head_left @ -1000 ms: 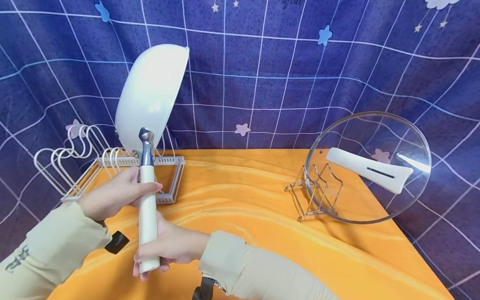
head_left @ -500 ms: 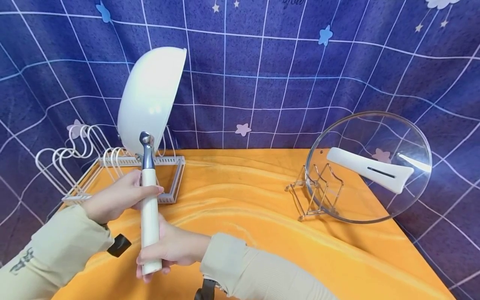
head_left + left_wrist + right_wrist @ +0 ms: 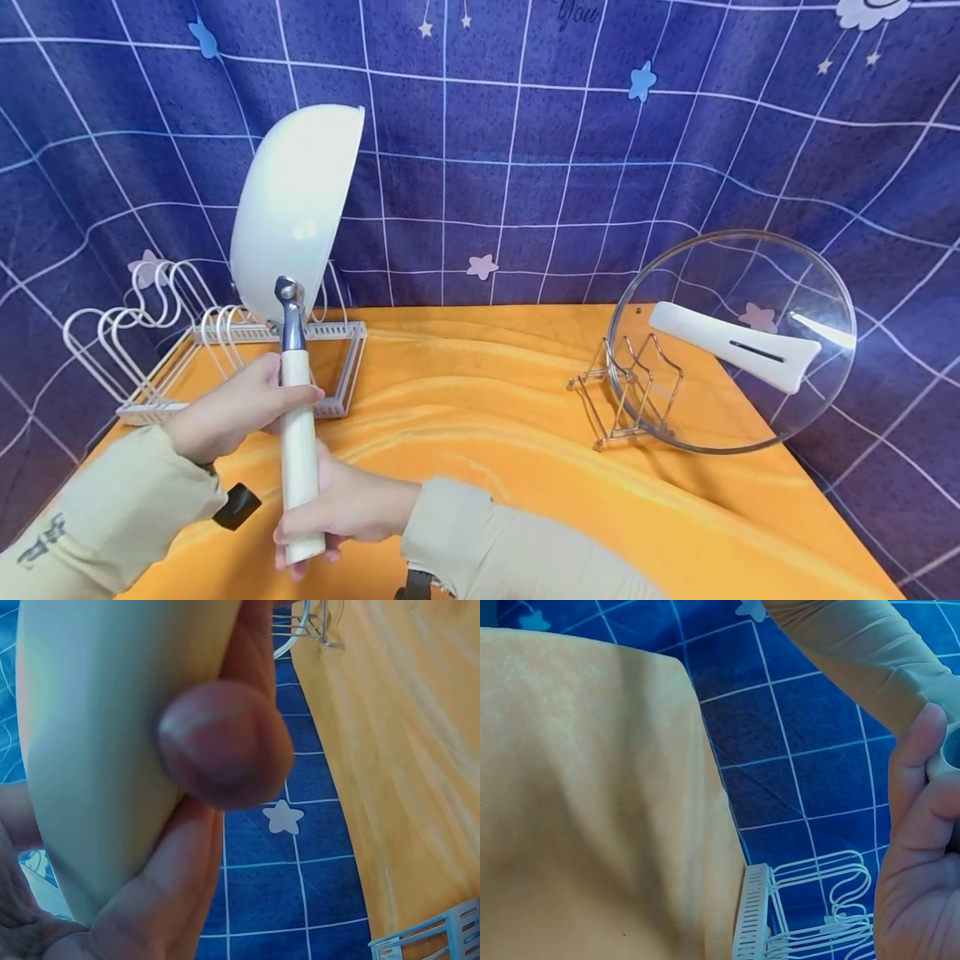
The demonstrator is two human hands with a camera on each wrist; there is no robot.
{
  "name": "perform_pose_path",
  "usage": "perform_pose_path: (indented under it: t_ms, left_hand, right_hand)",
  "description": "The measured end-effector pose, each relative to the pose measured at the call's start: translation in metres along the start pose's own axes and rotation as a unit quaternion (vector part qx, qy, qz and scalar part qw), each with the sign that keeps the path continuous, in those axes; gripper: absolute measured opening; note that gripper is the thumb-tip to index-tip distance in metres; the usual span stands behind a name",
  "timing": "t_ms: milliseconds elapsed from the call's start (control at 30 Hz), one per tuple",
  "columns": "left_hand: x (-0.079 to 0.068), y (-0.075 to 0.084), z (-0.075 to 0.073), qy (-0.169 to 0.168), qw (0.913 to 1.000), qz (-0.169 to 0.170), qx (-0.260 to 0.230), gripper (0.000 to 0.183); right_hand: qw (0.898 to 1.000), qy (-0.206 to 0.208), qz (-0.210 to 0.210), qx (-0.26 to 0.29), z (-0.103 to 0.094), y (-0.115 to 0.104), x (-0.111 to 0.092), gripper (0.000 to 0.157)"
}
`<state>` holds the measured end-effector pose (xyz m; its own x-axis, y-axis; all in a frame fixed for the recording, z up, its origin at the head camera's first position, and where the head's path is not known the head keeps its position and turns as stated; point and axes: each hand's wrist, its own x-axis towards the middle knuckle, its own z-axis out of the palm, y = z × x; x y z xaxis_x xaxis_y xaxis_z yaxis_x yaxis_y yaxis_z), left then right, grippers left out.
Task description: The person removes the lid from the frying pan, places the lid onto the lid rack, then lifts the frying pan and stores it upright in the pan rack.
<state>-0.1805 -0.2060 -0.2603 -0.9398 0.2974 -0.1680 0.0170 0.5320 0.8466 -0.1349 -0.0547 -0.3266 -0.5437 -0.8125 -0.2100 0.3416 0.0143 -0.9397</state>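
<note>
In the head view a white wok (image 3: 288, 208) is held up on its side, its rounded outside to the left and its rim to the right. My left hand (image 3: 240, 404) grips the white handle (image 3: 300, 450) just below its chrome neck. Lower down, my right hand (image 3: 352, 500) wraps the handle's end. The left wrist view has the handle large and close, with the left thumb (image 3: 225, 742) across it. At the right edge of the right wrist view, fingers of the right hand (image 3: 922, 877) curl around the handle's hollow end.
Behind the wok stands a white wire rack (image 3: 348, 367) with looped dividers. At right a small metal rack (image 3: 626, 433) holds a glass lid (image 3: 810, 417) upright, with a white handle. An orange cloth (image 3: 480, 383) covers the table; a blue gridded curtain (image 3: 480, 192) hangs behind.
The wok and both hands have come down slightly, with the grip unchanged. The head view has tilted up a little, so the whole scene sits lower.
</note>
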Motion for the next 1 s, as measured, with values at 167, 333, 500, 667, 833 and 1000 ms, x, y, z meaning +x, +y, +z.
perform_pose_path:
  t_ms: [167, 333, 500, 667, 833, 1000]
  left_hand:
    - [0.001, 0.000, 0.000, 0.002, 1.0000, 0.004, 0.005, 0.023]
    - [0.001, 0.000, 0.002, 0.001, 1.0000, 0.001, 0.000, 0.022]
    - [0.000, -0.001, 0.004, -0.003, 1.0000, -0.003, -0.003, 0.025]
    - [0.000, -0.002, 0.004, 0.004, 0.9998, -0.016, 0.011, 0.035]
    - [-0.001, -0.004, 0.005, 0.008, 0.9997, -0.018, 0.017, 0.034]
    - [-0.001, -0.007, 0.006, -0.002, 0.9999, -0.012, -0.001, 0.027]
  right_hand:
    - [1.000, -0.011, -0.008, 0.003, 0.000, -0.001, -0.002, 0.059]
    - [1.000, -0.012, -0.010, 0.004, 0.000, 0.000, -0.002, 0.060]
    - [1.000, -0.013, -0.011, 0.002, 0.000, 0.003, -0.002, 0.061]
    - [1.000, -0.013, -0.009, -0.001, 0.001, 0.005, -0.001, 0.062]
    - [1.000, -0.014, -0.006, -0.006, 0.001, 0.007, 0.000, 0.063]
    - [1.000, -0.018, -0.009, -0.004, 0.000, 0.010, 0.000, 0.063]
